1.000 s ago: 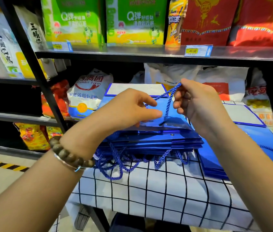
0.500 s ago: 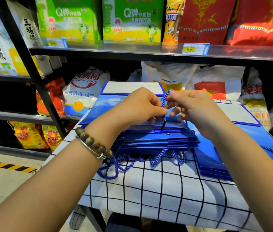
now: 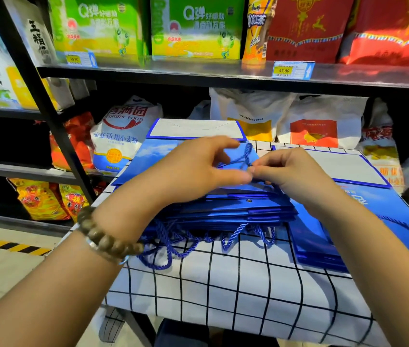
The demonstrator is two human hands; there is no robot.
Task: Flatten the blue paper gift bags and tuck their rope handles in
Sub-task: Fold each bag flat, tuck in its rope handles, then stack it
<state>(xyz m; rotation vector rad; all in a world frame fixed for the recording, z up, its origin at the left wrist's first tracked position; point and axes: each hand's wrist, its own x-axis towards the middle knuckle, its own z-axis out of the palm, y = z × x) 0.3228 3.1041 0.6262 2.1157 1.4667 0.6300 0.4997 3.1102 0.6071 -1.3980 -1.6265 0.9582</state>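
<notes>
Mid-frame, the right hand [image 3: 291,176] is pinching the handle [image 3: 248,152], its loop standing just above the fingertips, the bag [image 3: 154,155] mouth lying just below. The left hand [image 3: 193,171], fingers loosely spread, is resting on the bag.

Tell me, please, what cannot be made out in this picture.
Head view: where the rope handle enters the top bag, hidden by the left hand and right hand.
Head view: left fingertips blurred; grip unclear.
Head view: right stack of bags, partly behind the right forearm.
</notes>
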